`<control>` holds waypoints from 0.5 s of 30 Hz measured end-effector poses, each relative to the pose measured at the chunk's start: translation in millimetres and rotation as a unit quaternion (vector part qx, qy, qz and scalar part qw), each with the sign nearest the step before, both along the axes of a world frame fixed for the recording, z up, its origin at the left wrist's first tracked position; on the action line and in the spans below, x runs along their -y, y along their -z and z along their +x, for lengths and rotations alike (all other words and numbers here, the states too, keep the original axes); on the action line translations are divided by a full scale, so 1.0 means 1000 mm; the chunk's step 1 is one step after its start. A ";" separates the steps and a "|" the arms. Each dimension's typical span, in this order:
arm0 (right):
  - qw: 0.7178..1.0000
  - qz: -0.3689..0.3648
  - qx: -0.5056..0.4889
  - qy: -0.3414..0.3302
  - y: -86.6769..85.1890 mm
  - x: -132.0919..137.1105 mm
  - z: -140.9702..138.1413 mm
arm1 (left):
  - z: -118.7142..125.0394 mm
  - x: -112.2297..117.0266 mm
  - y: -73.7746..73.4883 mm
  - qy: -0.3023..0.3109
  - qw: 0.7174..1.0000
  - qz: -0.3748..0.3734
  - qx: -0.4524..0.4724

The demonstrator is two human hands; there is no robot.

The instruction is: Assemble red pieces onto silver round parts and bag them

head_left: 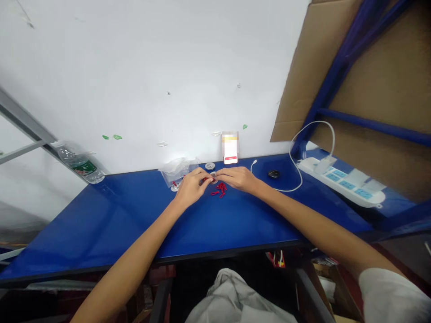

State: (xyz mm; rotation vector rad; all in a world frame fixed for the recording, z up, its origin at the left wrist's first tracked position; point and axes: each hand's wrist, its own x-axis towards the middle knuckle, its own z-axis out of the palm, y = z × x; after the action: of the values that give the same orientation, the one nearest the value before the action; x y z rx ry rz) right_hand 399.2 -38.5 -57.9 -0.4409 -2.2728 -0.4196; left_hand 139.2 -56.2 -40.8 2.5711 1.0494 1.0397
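Note:
My left hand (192,186) is closed in a pinch, with a bit of red showing at its fingertips. Facing it, my right hand (239,178) pinches the edge of a small round silvery disc (214,178), partly covered by the fingers of both hands. Just below the disc lies a small pile of red cord loops (221,189) on the blue table. Behind the hands sits another round grey metal disc (210,166). Beside my left hand rests a clear plastic bag (175,169), with a silvery disc (175,188) and a red piece at its lower edge.
A lit phone (230,150) leans on the white wall. To the right are a white cable (289,190), a small black object (274,173) and a power strip (341,181). A water bottle (81,165) leans at the left. The blue table's (215,229) front edge is close to my body.

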 end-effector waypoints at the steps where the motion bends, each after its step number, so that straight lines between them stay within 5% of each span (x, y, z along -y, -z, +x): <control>1: 1.000 0.000 -0.003 -0.008 0.001 0.000 0.000 | 0.000 0.001 0.000 -0.004 1.000 0.005 -0.008; 9: 0.997 0.069 0.027 -0.017 0.002 0.001 -0.003 | 0.004 0.015 -0.008 -0.060 0.982 0.063 -0.168; 15: 0.996 0.082 0.031 -0.012 0.001 0.003 -0.006 | 0.005 0.018 -0.009 -0.078 0.979 0.067 -0.177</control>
State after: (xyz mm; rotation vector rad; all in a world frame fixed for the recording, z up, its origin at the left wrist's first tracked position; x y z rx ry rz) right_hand 393.5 -41.6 -59.3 -0.3211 -2.2788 -0.6107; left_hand 144.4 -74.4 -32.3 2.8976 1.3243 0.7176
